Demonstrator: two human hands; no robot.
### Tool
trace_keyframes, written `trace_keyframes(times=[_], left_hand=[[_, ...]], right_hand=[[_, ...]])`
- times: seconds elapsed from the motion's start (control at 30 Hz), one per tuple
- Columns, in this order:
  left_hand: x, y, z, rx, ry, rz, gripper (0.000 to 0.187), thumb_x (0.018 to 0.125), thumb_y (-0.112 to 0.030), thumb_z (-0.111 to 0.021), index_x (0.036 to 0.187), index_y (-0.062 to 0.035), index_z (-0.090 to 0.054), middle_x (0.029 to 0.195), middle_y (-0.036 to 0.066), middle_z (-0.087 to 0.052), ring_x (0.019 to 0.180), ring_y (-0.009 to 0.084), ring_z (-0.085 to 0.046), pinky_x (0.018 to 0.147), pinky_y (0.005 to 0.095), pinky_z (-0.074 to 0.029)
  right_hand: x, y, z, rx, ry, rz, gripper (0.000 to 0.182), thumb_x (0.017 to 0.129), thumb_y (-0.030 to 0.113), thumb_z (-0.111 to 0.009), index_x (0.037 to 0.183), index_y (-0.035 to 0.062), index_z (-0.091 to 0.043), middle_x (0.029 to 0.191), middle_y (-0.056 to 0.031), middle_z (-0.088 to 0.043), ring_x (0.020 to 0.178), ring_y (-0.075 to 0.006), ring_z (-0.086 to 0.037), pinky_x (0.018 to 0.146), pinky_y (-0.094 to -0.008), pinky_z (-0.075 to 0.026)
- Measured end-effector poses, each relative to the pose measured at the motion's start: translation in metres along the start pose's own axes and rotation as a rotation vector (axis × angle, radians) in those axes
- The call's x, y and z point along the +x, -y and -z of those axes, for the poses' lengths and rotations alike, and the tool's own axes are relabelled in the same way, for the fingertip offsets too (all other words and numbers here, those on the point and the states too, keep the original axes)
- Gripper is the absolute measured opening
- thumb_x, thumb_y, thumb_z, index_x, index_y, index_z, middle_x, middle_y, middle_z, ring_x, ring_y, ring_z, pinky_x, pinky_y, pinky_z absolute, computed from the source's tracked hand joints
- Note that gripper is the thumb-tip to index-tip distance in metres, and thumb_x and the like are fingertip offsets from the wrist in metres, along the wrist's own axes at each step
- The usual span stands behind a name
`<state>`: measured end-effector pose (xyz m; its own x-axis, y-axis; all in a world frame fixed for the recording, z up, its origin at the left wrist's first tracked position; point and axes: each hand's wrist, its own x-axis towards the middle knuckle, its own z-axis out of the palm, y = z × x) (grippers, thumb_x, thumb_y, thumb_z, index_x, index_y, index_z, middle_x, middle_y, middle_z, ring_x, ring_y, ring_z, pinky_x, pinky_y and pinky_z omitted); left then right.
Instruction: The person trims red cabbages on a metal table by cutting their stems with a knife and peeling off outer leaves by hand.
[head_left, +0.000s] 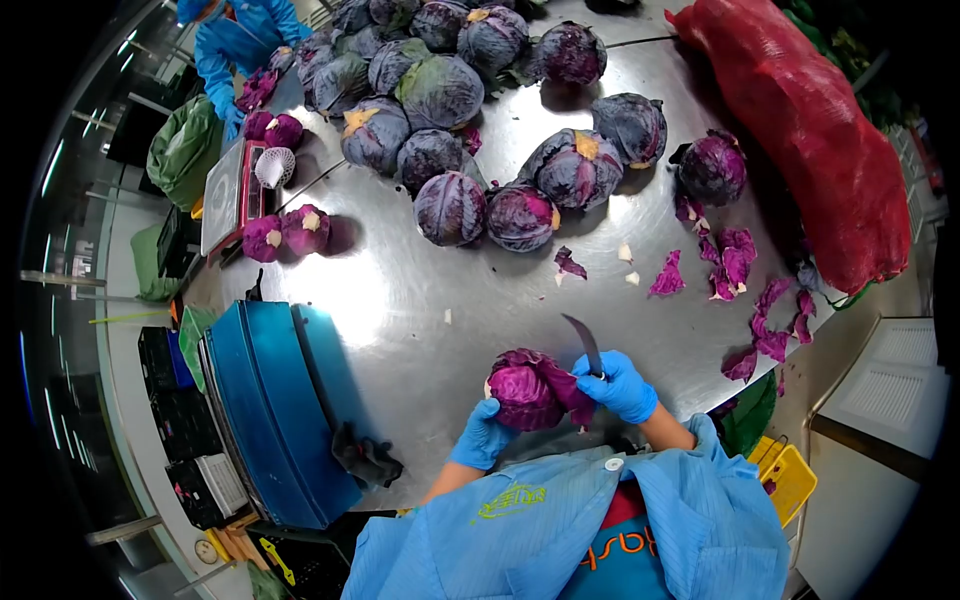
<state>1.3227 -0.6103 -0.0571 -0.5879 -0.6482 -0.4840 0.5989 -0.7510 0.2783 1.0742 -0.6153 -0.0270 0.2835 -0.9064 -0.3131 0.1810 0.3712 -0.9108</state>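
Note:
Close to my body, a red cabbage rests in my left hand, whose blue-gloved fingers curl round its lower left side. My right hand, also gloved in blue, grips a small curved knife with its dark blade pointing up and away from the cabbage. A loose outer leaf stands off the cabbage's right side and touches my right fingers. Part of the knife's handle is hidden in my grip. Torn purple leaves lie on the metal table to the right.
Whole red cabbages cover the far part of the table. A red mesh sack lies along the right edge. At the left are a scale, trimmed cabbages and a blue bin. A co-worker stands at the far left.

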Motion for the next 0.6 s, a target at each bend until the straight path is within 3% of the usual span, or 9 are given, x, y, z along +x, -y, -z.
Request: trace_keyframes(times=[0.1,0.17,0.27,0.33,0.4,0.43,0.5,0.53,0.6], left_hand=[[0.008,0.004,-0.011,-0.013,0.151,-0.048,0.109,0.063,-0.041,-0.083,0.148,-0.0015,-0.027,0.147,0.016,-0.041,0.133,0.0323,-0.045,0.114,0.0488,-0.035],[0.009,-0.001,-0.025,0.018,0.216,-0.041,0.124,0.058,-0.055,-0.084,0.151,-0.0030,-0.021,0.152,0.015,-0.034,0.136,0.0314,-0.042,0.112,0.0505,-0.037],[0.013,-0.002,-0.015,-0.101,0.386,-0.006,0.134,0.056,-0.066,-0.083,0.153,-0.0066,-0.014,0.154,0.021,-0.029,0.135,0.0394,-0.041,0.108,0.0579,-0.039],[0.015,-0.002,-0.001,-0.349,0.524,0.052,0.135,0.056,-0.062,-0.085,0.154,-0.0071,-0.010,0.150,0.026,-0.031,0.130,0.0460,-0.043,0.107,0.0599,-0.039],[0.018,-0.005,0.008,-0.525,0.559,0.074,0.126,0.064,-0.064,-0.080,0.154,-0.0091,-0.011,0.147,0.026,-0.035,0.125,0.0488,-0.047,0.101,0.0626,-0.043],[0.024,-0.004,0.009,-0.622,0.621,0.085,0.123,0.065,-0.065,-0.078,0.154,-0.0088,-0.012,0.146,0.025,-0.036,0.123,0.0481,-0.049,0.100,0.0619,-0.044],[0.024,-0.013,0.009,-0.723,0.643,0.070,0.117,0.069,-0.067,-0.072,0.153,-0.0087,-0.015,0.143,0.024,-0.040,0.119,0.0455,-0.053,0.095,0.0595,-0.047],[0.024,-0.023,0.005,-0.689,0.589,0.006,0.110,0.073,-0.063,-0.071,0.152,-0.0089,-0.017,0.142,0.024,-0.041,0.118,0.0444,-0.054,0.095,0.0582,-0.048],[0.027,-0.048,0.001,-0.555,0.447,-0.150,0.101,0.077,-0.055,-0.071,0.151,-0.0093,-0.022,0.141,0.023,-0.042,0.117,0.0429,-0.054,0.096,0.0570,-0.048]], right_hand=[[-0.003,0.001,-0.003,0.235,-0.084,0.032,0.019,0.086,0.021,-0.069,0.093,0.0029,-0.067,0.074,-0.0009,-0.064,0.066,-0.0085,-0.059,0.063,-0.0265,-0.050],[-0.005,0.008,-0.004,0.533,-0.162,0.030,0.021,0.086,0.023,-0.067,0.094,0.0030,-0.067,0.076,-0.0006,-0.064,0.066,-0.0094,-0.059,0.063,-0.0267,-0.050],[-0.002,-0.009,0.029,0.930,-0.486,0.098,0.033,0.085,0.030,-0.066,0.109,0.0069,-0.062,0.102,-0.0050,-0.068,0.094,-0.0200,-0.065,0.088,-0.0383,-0.053],[-0.007,0.035,0.054,1.068,-0.256,0.154,0.038,0.087,0.031,-0.065,0.117,0.0092,-0.059,0.115,-0.0069,-0.065,0.107,-0.0236,-0.062,0.100,-0.0433,-0.048],[-0.009,0.079,0.059,0.953,-0.797,0.188,0.034,0.095,0.031,-0.057,0.120,0.0079,-0.060,0.107,-0.0105,-0.065,0.089,-0.0200,-0.065,0.077,-0.0329,-0.056],[-0.015,0.044,0.117,0.489,-0.932,0.071,0.035,0.094,0.026,-0.060,0.123,0.0068,-0.060,0.111,-0.0083,-0.064,0.092,-0.0176,-0.063,0.077,-0.0308,-0.055],[-0.017,0.010,0.165,-0.201,-1.104,0.155,0.035,0.093,0.016,-0.064,0.126,0.0048,-0.061,0.113,-0.0049,-0.065,0.094,-0.0128,-0.061,0.073,-0.0258,-0.053],[-0.015,0.010,0.160,-0.413,-1.169,0.363,0.035,0.092,0.011,-0.064,0.127,0.0039,-0.061,0.110,-0.0035,-0.065,0.092,-0.0103,-0.060,0.067,-0.0229,-0.052],[-0.017,0.014,0.159,-0.677,-1.053,0.383,0.041,0.089,0.002,-0.062,0.130,0.0079,-0.060,0.113,-0.0062,-0.066,0.093,-0.0179,-0.062,0.076,-0.0290,-0.053]])
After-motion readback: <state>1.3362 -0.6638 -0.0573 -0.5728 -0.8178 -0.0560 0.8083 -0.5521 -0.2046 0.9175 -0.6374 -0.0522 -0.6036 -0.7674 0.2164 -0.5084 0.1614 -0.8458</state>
